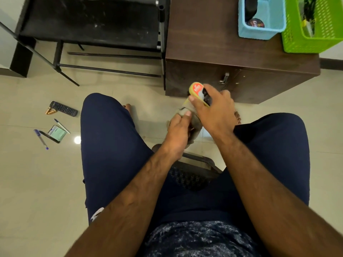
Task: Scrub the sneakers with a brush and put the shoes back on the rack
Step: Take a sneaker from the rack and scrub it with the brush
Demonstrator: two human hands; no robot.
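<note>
Sneaker of grey fabric (196, 125) is gripped by left hand (178, 134) before dark brown wooden cabinet (259, 84); yellow oval brush (197, 89) is clasped at its toe by right hand (215, 108).

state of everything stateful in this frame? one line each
left hand: grips the sneaker
right hand: grips the brush
sneaker: held between the knees, mostly hidden by the hands
brush: against the sneaker
cabinet: doors shut
blue basket: upright on the cabinet, tin inside
remote: flat on the floor
</note>
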